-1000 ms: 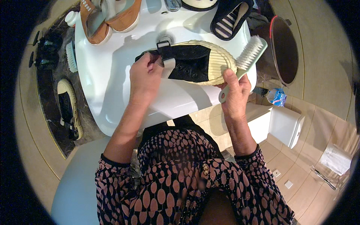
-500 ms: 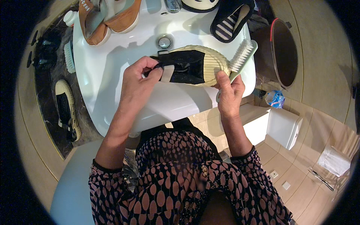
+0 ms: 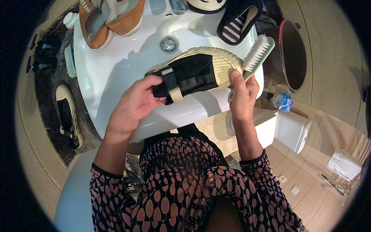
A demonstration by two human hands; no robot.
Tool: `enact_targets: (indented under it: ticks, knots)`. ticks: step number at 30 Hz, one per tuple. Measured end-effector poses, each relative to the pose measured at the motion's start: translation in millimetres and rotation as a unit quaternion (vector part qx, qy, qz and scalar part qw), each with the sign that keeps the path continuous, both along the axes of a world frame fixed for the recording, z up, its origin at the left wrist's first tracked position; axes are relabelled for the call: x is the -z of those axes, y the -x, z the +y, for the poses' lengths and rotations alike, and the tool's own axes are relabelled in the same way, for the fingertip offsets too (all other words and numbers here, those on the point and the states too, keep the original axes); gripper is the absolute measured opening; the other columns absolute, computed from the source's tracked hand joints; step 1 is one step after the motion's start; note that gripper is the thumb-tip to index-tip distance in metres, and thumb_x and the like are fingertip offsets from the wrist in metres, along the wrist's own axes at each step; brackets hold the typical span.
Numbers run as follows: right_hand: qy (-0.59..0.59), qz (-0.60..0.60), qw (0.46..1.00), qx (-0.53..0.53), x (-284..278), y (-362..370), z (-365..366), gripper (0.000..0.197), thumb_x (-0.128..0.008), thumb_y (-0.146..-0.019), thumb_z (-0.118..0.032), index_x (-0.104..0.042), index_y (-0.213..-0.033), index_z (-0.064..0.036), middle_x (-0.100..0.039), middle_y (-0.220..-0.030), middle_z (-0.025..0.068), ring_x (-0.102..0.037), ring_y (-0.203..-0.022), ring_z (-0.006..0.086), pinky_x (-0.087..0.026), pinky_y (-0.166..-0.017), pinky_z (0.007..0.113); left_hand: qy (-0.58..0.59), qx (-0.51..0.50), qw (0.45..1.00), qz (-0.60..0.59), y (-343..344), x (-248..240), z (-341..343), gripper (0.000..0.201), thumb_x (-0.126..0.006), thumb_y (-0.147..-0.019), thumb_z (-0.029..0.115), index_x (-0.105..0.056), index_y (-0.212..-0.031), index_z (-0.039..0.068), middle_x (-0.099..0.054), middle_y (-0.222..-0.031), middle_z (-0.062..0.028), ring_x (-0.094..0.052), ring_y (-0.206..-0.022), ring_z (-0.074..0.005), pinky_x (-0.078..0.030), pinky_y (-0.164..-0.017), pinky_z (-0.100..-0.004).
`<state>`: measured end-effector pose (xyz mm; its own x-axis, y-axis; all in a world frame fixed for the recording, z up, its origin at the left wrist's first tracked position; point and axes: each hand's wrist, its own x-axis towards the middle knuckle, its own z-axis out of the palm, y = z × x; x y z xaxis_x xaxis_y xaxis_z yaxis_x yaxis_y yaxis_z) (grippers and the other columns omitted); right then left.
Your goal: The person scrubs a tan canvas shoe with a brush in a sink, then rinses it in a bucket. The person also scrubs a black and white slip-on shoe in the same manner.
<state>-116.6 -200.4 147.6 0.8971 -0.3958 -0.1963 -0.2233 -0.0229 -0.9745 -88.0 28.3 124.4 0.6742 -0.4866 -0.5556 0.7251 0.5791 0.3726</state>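
Note:
Over the front part of the white sink, my two hands hold a shoe (image 3: pixel 195 73) with a black upper, a cream ribbed toe and rim, and a black strap with a pale end (image 3: pixel 176 94). My left hand (image 3: pixel 136 101) pinches the black fabric at the shoe's left end, next to the strap. At the other end, my right hand (image 3: pixel 243 94) grips the toe with the thumb on top. That same hand also keeps hold of a pale green scrub brush (image 3: pixel 259 58), its white bristles tilted up beside the toe. Fingers under the shoe are hidden.
The sink (image 3: pixel 116 69) has a drain (image 3: pixel 169 44) behind the shoe. Brown shoes (image 3: pixel 125 24) and a striped-lined slipper (image 3: pixel 235 27) rest at its back. A similar cream-rimmed shoe (image 3: pixel 68 114) and another brush (image 3: pixel 70 61) lie on the dark left counter. At right stands a dark bin (image 3: pixel 288 56).
My left hand has shifted left and down from the strap to the fabric edge. The strap's pale end now hangs lower. My right hand, shoe toe and brush have moved slightly right.

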Motion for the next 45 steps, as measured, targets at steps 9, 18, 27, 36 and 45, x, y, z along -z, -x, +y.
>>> enact_targets:
  ticks: [9,18,27,36,45]
  knots:
    - [-0.022,0.042,0.999,0.026,2.5,3.7,6.9,0.025,-0.058,-0.086,-0.020,-0.055,-0.100,0.0006,-0.053,-0.077,-0.0004,-0.045,-0.067,0.0073,-0.039,-0.060,0.022,-0.172,0.034,0.979,-0.101,-2.7,6.4,-2.8,0.023,-0.051,-0.080,0.006,-0.058,-0.100,-0.002,-0.062,-0.093,-0.0075,-0.060,-0.086,-0.0164,-0.047,-0.080,-0.0275]
    - [-0.116,0.032,0.991,0.057,8.2,3.0,8.0,0.030,-0.056,-0.086,-0.019,-0.052,-0.108,0.0015,-0.058,-0.086,0.0037,-0.052,-0.073,0.0098,-0.044,-0.067,0.025,0.116,0.001,0.983,0.143,-4.5,-3.4,-6.2,0.038,-0.055,-0.085,0.022,-0.052,-0.115,-0.001,-0.059,-0.109,-0.0128,-0.058,-0.101,-0.0216,-0.046,-0.091,-0.0362]
    - [-0.115,0.061,0.990,0.061,25.3,16.8,8.1,0.027,-0.054,-0.087,-0.024,-0.054,-0.102,-0.0025,-0.057,-0.078,0.0023,-0.054,-0.070,0.0109,-0.046,-0.063,0.026,0.049,0.004,0.997,0.055,1.4,-2.5,-15.6,0.047,-0.040,-0.094,0.034,-0.045,-0.123,-0.003,-0.054,-0.118,-0.0135,-0.055,-0.106,-0.0236,-0.045,-0.090,-0.0346]
    - [-0.093,0.090,0.991,-0.029,28.3,54.5,-51.8,0.043,-0.047,-0.093,-0.032,-0.045,-0.120,0.0021,-0.060,-0.096,0.0078,-0.057,-0.083,0.0132,-0.051,-0.068,0.028,-0.108,0.024,0.993,-0.045,10.5,-20.9,-56.9,0.042,-0.053,-0.086,0.015,-0.044,-0.123,-0.004,-0.053,-0.119,-0.0137,-0.055,-0.106,-0.0254,-0.045,-0.091,-0.0385]
    - [-0.096,-0.043,0.992,0.076,-14.4,108.5,-205.1,0.033,-0.042,-0.095,-0.021,-0.049,-0.114,0.0054,-0.063,-0.079,0.0100,-0.060,-0.053,0.0128,-0.045,-0.044,0.023,-0.281,0.043,0.909,-0.304,-23.3,-132.5,-209.7,0.056,-0.068,-0.075,0.008,-0.044,-0.124,-0.002,-0.052,-0.117,-0.0127,-0.053,-0.103,-0.0202,-0.042,-0.091,-0.0290]
